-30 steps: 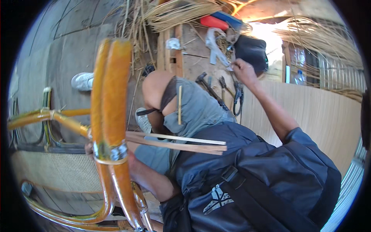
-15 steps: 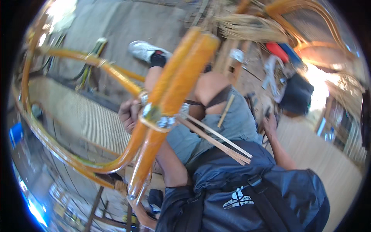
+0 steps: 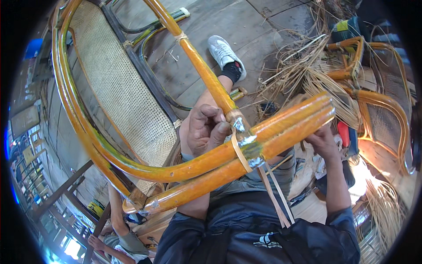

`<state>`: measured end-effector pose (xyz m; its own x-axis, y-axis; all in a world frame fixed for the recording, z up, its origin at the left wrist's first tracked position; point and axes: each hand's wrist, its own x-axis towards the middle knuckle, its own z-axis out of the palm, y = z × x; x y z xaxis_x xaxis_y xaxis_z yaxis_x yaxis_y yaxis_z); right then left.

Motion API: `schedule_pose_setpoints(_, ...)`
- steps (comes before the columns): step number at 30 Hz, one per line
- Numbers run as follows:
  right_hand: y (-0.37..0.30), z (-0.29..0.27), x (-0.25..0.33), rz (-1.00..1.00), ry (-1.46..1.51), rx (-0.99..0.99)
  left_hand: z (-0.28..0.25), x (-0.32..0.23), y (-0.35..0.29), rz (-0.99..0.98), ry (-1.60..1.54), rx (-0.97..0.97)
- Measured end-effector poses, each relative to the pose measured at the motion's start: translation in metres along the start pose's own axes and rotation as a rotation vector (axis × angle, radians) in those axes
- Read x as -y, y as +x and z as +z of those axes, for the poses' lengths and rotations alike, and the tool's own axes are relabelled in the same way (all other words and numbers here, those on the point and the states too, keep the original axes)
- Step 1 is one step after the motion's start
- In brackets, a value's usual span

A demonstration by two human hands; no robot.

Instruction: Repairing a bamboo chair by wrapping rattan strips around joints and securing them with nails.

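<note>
A glossy orange-brown rattan chair frame (image 3: 211, 171) of paired bent poles lies across my lap. A straight pole (image 3: 200, 72) meets the pair at a joint. A pale flat rattan strip (image 3: 239, 149) is wrapped around the joint, and its loose ends (image 3: 273, 193) hang toward my shirt. My left hand (image 3: 205, 130) is closed beside the joint, thumb and forefinger close together; whatever they pinch is too small to make out. My right hand (image 3: 324, 143) has its fingers curled just behind the right end of the paired poles, which partly hide it.
A woven cane panel (image 3: 118, 83) in a dark frame lies at the left. Loose rattan strips (image 3: 303, 66) litter the floor ahead. Other rattan chair frames (image 3: 382, 101) and a red object (image 3: 343, 134) are at the right. Another person's arm (image 3: 116, 211) shows at lower left.
The frame has swung from steeply tilted to nearly level across my lap. My right hand has risen from low on the right to behind the poles' end. The view has shifted too.
</note>
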<state>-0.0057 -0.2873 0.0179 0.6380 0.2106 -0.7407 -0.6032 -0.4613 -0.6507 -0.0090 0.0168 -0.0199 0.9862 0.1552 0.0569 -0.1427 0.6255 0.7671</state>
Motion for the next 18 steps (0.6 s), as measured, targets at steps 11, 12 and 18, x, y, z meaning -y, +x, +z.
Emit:
schedule_pose_setpoints(11, 0.074, 0.056, 0.093, -0.912, -0.664, 0.035, 0.007, -0.005, -0.001, -0.096, 0.09, -0.084)
schedule_pose_setpoints(12, 0.078, 0.056, 0.095, -0.912, -0.657, 0.039, 0.013, -0.006, 0.0, -0.085, 0.059, -0.113)
schedule_pose_setpoints(18, 0.095, 0.043, 0.118, -1.244, -0.918, -0.039, 0.012, -0.006, -0.003, -0.079, 0.035, -0.161)
